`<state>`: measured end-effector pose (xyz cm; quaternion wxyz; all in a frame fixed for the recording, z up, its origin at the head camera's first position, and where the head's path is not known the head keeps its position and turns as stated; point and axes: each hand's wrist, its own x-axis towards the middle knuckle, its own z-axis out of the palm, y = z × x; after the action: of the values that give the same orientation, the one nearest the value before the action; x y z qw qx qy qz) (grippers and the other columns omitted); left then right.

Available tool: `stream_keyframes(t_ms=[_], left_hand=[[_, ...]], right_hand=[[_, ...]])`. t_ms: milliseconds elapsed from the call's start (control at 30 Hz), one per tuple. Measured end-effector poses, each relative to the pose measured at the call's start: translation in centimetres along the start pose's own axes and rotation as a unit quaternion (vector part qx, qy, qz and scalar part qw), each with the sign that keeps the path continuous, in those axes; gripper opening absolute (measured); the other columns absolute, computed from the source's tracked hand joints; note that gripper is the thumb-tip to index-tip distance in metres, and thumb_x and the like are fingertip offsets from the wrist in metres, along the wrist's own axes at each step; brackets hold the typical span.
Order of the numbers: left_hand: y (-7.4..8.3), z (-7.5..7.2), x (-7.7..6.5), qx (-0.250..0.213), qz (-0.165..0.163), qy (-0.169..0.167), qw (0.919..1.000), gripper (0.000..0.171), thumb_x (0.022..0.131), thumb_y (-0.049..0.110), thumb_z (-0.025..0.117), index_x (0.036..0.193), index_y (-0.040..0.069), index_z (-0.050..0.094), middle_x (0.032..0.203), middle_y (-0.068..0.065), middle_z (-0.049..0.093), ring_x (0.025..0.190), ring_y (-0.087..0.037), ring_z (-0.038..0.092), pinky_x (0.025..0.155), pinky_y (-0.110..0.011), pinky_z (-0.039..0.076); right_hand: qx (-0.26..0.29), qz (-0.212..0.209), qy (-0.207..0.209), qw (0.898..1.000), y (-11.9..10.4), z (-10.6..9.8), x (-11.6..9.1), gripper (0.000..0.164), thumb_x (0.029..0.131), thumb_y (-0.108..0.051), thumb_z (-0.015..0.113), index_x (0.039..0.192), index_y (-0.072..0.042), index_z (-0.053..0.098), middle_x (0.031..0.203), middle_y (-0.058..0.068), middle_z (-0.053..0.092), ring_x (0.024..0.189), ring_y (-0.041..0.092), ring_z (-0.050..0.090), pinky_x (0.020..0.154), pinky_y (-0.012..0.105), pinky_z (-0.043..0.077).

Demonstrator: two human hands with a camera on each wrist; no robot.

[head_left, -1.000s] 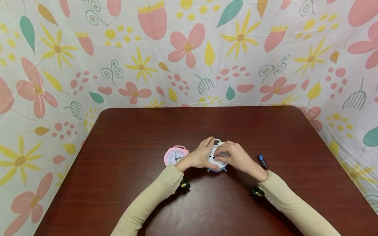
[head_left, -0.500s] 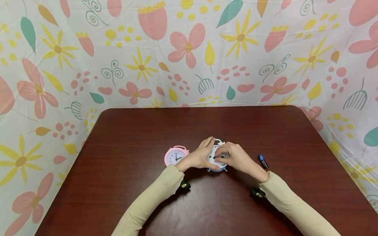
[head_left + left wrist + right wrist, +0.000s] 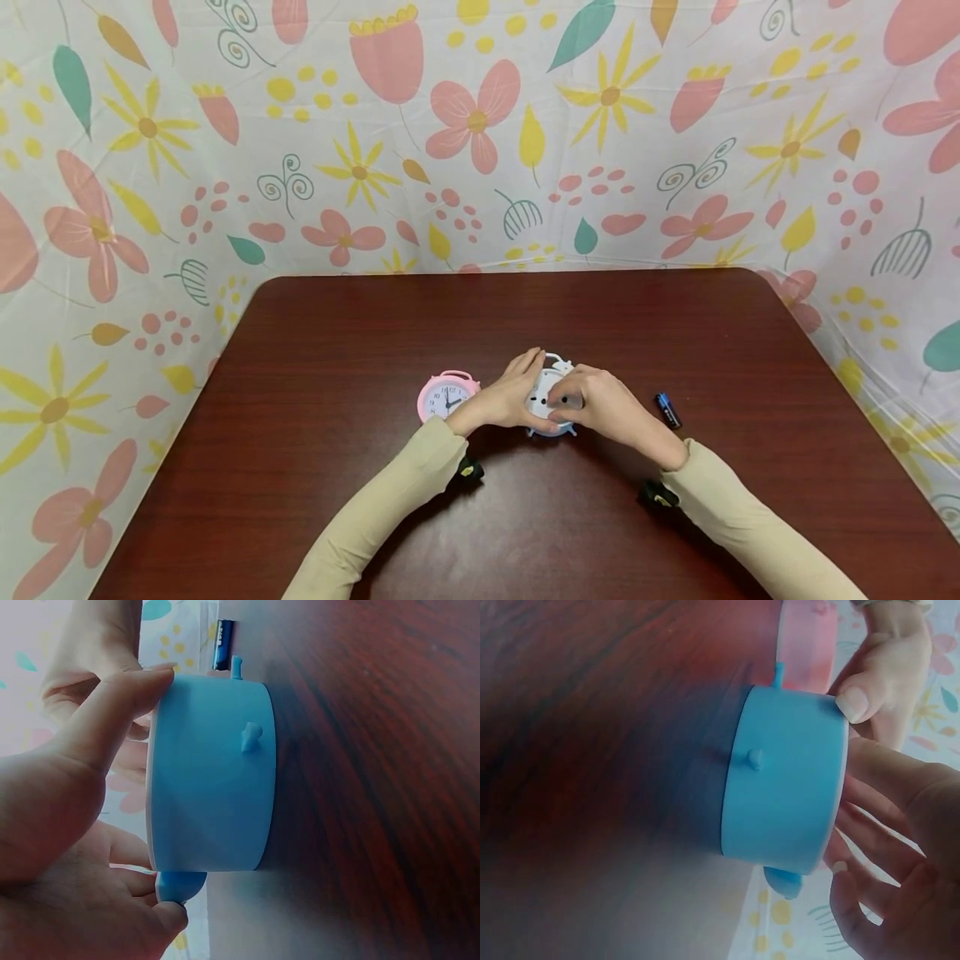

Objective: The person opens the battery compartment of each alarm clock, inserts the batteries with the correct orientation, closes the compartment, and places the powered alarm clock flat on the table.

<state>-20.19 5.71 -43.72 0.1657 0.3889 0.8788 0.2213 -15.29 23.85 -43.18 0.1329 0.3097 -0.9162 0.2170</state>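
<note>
A light-blue alarm clock (image 3: 542, 410) lies face down on the table, its white back with small black knobs turned up. My left hand (image 3: 504, 402) grips it by the edges, the thumb at the rim near the feet and the fingers by the handle side. The left wrist view shows its blue side wall (image 3: 214, 776) and that thumb (image 3: 124, 701) at the rim. My right hand (image 3: 606, 407) is over the back, fingers bent, thumb and index tips apart at the surface. In the right wrist view its fingers (image 3: 877, 832) reach the back; I cannot tell whether they pinch anything.
A pink alarm clock (image 3: 435, 400) lies face up just left of the blue one, partly covered by the left wrist. A blue and black battery (image 3: 667, 411) lies on the brown table (image 3: 480, 517) to the right. A flower-patterned cloth (image 3: 480, 208) hangs behind the table.
My right hand has shifted slightly right, its fingertips drawing back a little across the clock's back. The left hand, both clocks and the battery look the same.
</note>
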Motion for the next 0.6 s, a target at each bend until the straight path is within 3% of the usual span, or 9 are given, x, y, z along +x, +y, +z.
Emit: stream_keyframes(t_ms=[167,400,600], left_hand=[[-0.1,0.0,0.1,0.004,0.006,0.008,0.9999,0.113,0.070,0.048,0.074,0.145,-0.003,0.007,0.153,-0.019,0.008,0.141,-0.030,0.009,0.113,-0.039,0.019],[-0.4,0.0,0.2,0.004,0.015,0.014,0.9998,0.113,0.070,0.047,0.075,0.145,-0.004,0.009,0.152,-0.020,0.010,0.141,-0.031,0.010,0.113,-0.039,0.019],[-0.1,0.0,0.0,0.010,0.010,0.015,0.9998,0.112,0.068,0.046,0.076,0.145,-0.004,0.010,0.152,-0.021,0.012,0.140,-0.031,0.011,0.113,-0.038,0.021]], right_hand=[[-0.082,-0.042,-0.001,0.996,-0.4,-0.2,-0.1,0.015,0.068,-0.026,0.078,0.081,-0.019,0.072,0.080,-0.009,0.068,0.082,0.008,0.062,0.071,0.031,0.046],[-0.182,-0.150,-0.008,0.972,-1.2,-0.1,0.2,0.011,0.070,-0.018,0.075,0.073,-0.015,0.065,0.075,-0.007,0.067,0.083,0.012,0.064,0.071,0.031,0.045],[-0.229,-0.177,-0.005,0.957,-1.5,0.2,0.4,0.013,0.066,-0.017,0.074,0.064,-0.017,0.061,0.064,-0.008,0.062,0.069,0.008,0.059,0.062,0.028,0.039]])
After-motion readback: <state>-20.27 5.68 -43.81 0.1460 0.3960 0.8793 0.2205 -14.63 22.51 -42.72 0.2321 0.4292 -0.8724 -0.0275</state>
